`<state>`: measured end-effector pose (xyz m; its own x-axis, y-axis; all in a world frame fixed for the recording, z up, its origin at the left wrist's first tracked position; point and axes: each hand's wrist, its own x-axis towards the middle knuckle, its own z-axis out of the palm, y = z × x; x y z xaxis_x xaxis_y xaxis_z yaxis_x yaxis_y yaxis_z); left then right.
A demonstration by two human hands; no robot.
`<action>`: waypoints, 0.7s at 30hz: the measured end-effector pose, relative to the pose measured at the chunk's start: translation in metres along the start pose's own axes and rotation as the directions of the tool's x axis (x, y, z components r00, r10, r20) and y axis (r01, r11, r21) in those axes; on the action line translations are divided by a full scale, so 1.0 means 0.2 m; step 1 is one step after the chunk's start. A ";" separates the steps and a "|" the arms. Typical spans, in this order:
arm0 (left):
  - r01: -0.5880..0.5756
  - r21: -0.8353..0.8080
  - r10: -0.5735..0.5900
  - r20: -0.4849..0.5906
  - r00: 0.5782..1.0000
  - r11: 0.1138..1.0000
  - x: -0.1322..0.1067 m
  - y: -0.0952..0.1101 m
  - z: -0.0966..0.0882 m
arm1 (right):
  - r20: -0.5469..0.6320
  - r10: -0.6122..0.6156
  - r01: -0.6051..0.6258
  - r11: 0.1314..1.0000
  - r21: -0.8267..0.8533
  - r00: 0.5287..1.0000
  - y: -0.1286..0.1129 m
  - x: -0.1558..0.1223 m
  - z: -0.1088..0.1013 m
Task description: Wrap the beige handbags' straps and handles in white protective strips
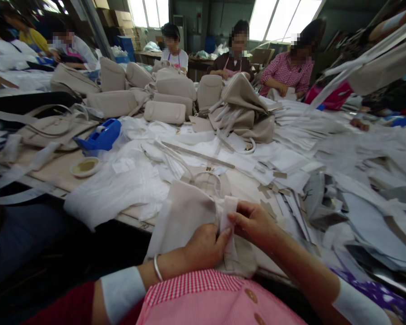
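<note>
At the front edge of the table, a beige handbag (243, 257) lies partly under a white sheet (182, 216), its looped handle (208, 176) showing beyond. My left hand (205, 246), with a silver bangle at the wrist, is closed at the sheet's right edge. Its thumb presses the lower part of a white strip (228, 210), while its other fingers are mostly hidden. Pinched between the thumb and fingers of my right hand (252, 221) is the right side of that same strip, over the bag.
Beige bags (176, 85) are heaped across the table. Left stand a blue tape dispenser (99, 137) and a small dish (84, 167). White wrapping (118, 194) spreads around, and a grey tape dispenser (325, 198) sits right. Several co-workers (286, 67) are at work beyond.
</note>
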<state>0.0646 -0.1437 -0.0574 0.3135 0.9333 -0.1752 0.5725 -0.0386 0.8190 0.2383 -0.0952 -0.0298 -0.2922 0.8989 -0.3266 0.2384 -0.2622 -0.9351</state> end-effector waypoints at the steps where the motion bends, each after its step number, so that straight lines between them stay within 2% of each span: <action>1: -0.019 0.050 0.020 -0.013 1.000 0.999 0.00 0.01 0.01 | -0.030 -0.030 0.026 0.991 -0.132 0.999 0.01 -0.01 -0.01; 3: -0.058 0.142 0.061 -0.021 0.998 0.988 0.00 0.02 0.01 | -0.085 -0.065 0.029 0.930 -0.367 0.994 0.02 -0.03 -0.03; 5: -0.080 0.210 0.085 -0.016 0.996 0.974 0.00 0.04 0.01 | -0.133 -0.070 -0.002 0.878 -0.478 0.989 0.01 -0.04 -0.03; 9: -0.063 0.289 0.067 -0.005 0.998 0.955 0.00 0.05 0.01 | -0.203 -0.073 -0.037 0.871 -0.491 0.976 -0.01 0.00 0.04; 12: -0.040 0.312 0.042 0.001 0.999 0.949 0.00 0.05 0.01 | -0.256 -0.025 -0.108 0.863 -0.493 0.966 -0.02 0.05 0.08; 18: -0.020 0.314 0.020 0.003 1.000 0.949 -0.01 0.06 0.00 | -0.300 -0.014 -0.149 0.844 -0.515 0.954 -0.03 0.06 0.12; 21: -0.005 0.261 0.008 -0.012 1.000 0.965 -0.01 0.05 -0.01 | -0.324 -0.009 -0.159 0.858 -0.488 0.946 -0.03 0.06 0.13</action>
<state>0.0686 -0.1464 -0.0480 0.3090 0.9372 -0.1616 0.7492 -0.1352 0.6485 0.2087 -0.0917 -0.0313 0.0211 0.9664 -0.2563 0.7033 -0.1965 -0.6831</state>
